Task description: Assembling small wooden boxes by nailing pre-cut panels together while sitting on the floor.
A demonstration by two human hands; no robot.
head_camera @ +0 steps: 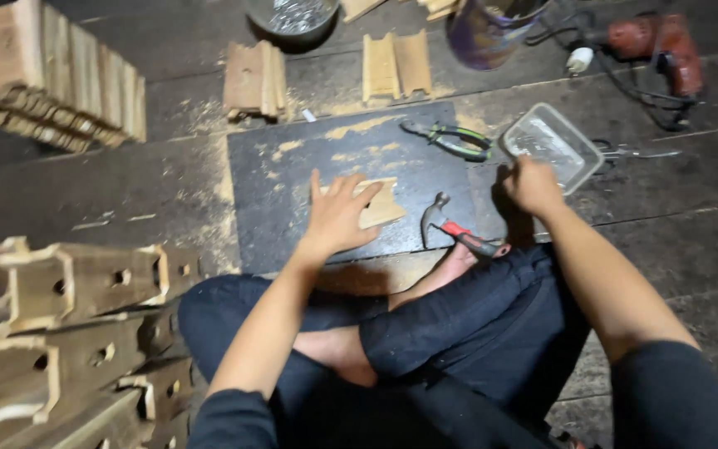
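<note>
Both hands work: left hand point(336, 218) spread flat on the wooden piece point(381, 205), right hand point(532, 185) closed at the plastic tray point(552, 146).

I count one wooden piece point(382, 205) under my left-hand fingers point(349, 193), one hammer point(459, 233) just right of them, one pair of pliers point(452, 139), one clear plastic tray point(552, 143) at my right-hand fingers point(518, 169), one drill point(656, 43), and two buckets point(492, 29).

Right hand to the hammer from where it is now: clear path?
Probably yes. The right hand rests by the clear plastic tray, and the hammer lies on the dark board just beside it with nothing between. The left hand is on the wood piece, clear of that path.
</note>
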